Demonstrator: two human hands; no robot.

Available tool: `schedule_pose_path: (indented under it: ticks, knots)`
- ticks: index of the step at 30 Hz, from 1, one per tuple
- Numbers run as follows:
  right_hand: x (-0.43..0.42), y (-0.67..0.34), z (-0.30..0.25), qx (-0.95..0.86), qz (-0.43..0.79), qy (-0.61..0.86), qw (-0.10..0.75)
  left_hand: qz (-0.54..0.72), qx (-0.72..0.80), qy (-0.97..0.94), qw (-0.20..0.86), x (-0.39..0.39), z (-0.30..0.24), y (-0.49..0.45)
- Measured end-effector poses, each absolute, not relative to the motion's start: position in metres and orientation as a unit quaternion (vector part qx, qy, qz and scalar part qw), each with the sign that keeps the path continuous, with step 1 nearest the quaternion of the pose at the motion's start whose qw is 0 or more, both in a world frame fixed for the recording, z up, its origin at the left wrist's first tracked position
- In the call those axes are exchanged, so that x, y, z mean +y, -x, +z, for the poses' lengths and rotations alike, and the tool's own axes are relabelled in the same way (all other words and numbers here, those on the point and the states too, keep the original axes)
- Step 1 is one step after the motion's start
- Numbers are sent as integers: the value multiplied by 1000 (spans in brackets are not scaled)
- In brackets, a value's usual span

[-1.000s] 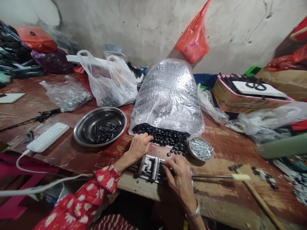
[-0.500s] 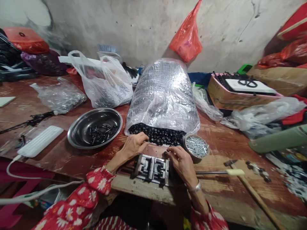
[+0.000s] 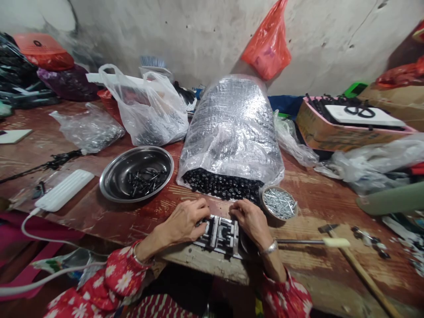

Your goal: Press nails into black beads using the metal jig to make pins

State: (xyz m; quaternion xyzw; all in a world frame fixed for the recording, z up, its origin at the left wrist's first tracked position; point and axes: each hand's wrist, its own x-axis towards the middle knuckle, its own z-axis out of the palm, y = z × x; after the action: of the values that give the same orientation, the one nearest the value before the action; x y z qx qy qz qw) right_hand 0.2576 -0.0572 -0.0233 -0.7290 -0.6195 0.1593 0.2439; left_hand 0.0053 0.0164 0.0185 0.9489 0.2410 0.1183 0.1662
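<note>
Steel jig (image 3: 218, 236), on bench edge (image 3: 202, 260), L hand (image 3: 185, 222), R hand (image 3: 250, 219), both gripping it

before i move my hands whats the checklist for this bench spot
1. Left hand on metal block: ok, fingers over its left end.
2. Right hand on the block: ok, fingers at its far right edge.
3. Inside the block: cannot tell, too little shows.
4. Small bowl of screws: ok, upright, right beside the right hand.
5. Black pieces: ok, heaped in the mouth of the clear bag.
6. Metal rod by the right wrist: cannot tell if they touch.
</note>
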Motion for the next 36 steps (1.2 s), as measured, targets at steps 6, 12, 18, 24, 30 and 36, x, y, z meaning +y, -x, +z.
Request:
schedule_pose_path:
  ticks: [6,12,18,24,30,36]
  knots:
    - [-68,-262,-22,-620,169,706,298,100,245,-953,150,15,18,-8]
    - [-79,-264,-23,-601,145,727,297,117,261,-942,174,12,10,-8]
    - [-79,-261,-25,-588,122,748,282,195,288,-891,292,6,-1,-4]
    - [-87,-261,-17,-584,88,745,308,219,305,-868,325,4,-6,-5]
    - [-95,-306,0,-542,-3,774,326,261,302,-866,301,1,-17,-6]
    - [-70,-354,2,-520,-59,812,259,303,302,-849,309,-3,-28,-5]
